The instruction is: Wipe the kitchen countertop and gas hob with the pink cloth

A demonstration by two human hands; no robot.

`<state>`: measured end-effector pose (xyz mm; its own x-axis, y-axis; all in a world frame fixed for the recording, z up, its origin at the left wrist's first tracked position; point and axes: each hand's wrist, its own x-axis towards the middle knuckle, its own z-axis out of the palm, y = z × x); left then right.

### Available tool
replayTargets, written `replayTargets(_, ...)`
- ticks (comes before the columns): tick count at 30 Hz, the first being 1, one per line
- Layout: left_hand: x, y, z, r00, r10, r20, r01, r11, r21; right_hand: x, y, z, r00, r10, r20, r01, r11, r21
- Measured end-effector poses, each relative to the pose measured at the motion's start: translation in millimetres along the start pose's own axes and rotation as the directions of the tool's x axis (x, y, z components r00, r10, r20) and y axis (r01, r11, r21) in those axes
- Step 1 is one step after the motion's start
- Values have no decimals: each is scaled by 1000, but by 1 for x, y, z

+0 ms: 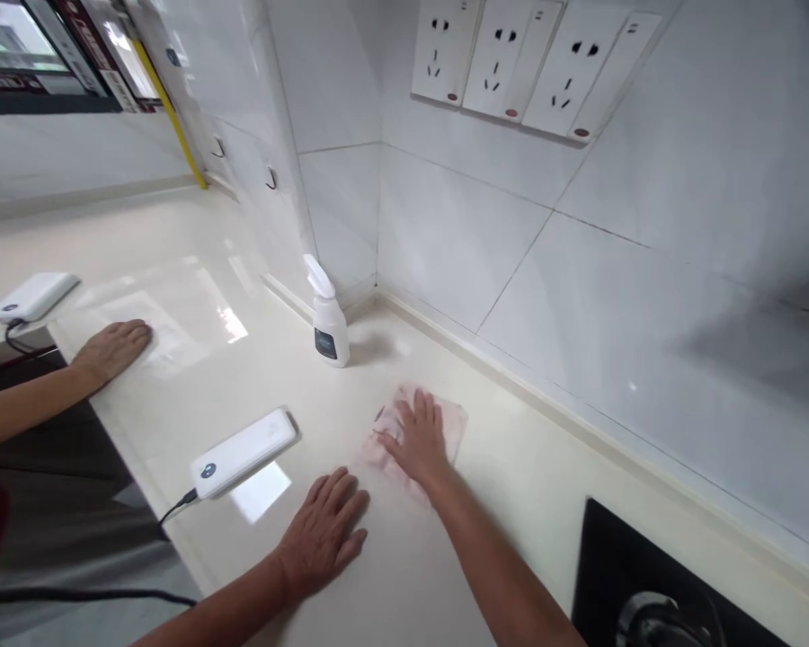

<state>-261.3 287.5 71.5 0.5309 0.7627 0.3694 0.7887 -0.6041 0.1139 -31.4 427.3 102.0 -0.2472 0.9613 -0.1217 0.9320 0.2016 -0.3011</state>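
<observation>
A pale pink cloth [453,427] lies spread on the cream countertop [512,422], near the tiled wall. My right hand [419,438] holds it down against the surface, fingers over the cloth and part of it hidden beneath. Left of the cloth, my left hand [324,532] rests on the counter with fingers apart and nothing in it. A white spray bottle [330,323] with a dark label stands upright in the corner behind the cloth. Beyond my left hand lies a white power bank [244,452] with a black cable plugged into its end.
Another person's hand [114,350] rests on the counter at the left, near a second white power bank [37,296]. A black stove [620,557] sits at the lower right. Several wall sockets [502,54] are above. A yellow pipe [172,112] runs along the back left.
</observation>
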Motion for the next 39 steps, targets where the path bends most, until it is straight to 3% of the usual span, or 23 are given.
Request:
replayTargets(4, -1, 2, -1, 1000, 9, 1, -9, 999, 33, 75, -20, -16, 995, -90, 36, 89, 996, 20)
replayTargets(7, -1, 3, -3, 1000, 23, -4, -23, 999, 39, 125, -14, -32, 996, -31, 83, 29, 999, 21)
replayTargets(10, -1, 4, -4, 1000, 22, -9, -22, 999, 29, 152, -15, -38, 995, 82, 62, -84, 996, 26)
replayTargets(14, -3, 5, -1, 1000, 4, -6, -4, 1000, 22, 138, -51, -17, 968, 246, -49, -241, 966, 94)
replayTargets(17, -4, 4, 2, 1000, 5, -5, -5, 1000, 22, 115, -82, 2, 996, 81, -45, -77, 994, 79)
replayTargets(20, -5, 4, 4, 1000, 10, -19, -10, 1000, 18, 107, -92, 2, 994, -107, 3, 107, 993, 45)
replayTargets(25, -4, 3, 4, 1000, -20, -11, 20, 1000, 3, 106, -88, -13, 994, -103, 42, 102, 995, 22)
replayTargets(28, -2, 2, 4, 999, -16, -30, 15, 1000, -17, 78, -94, -1, 995, -97, 20, 96, 995, 13)
replayTargets(30, 1, 1, 3, 999, -11, -34, 11, 1000, -22, 51, -93, 9, 983, -186, -9, 186, 982, 20)
replayTargets(32, 3, 1, 2, 999, -4, -39, 3, 1000, -18, 26, -79, 13, 969, -247, -26, 247, 969, 21)
replayTargets(34, 4, 0, 1, 999, 3, -48, -3, 1000, -13, 5, -49, 8, 986, -167, -27, 167, 986, 7)
replayTargets(37, 5, -2, 2, 999, 12, -39, -12, 1000, -14, -26, 23, -8, 988, 145, -44, -146, 989, -29)
replayTargets(39, 6, -3, 3, 999, 11, -35, -12, 1000, -25, -55, 78, -18, 931, 353, -93, -358, 933, -39)
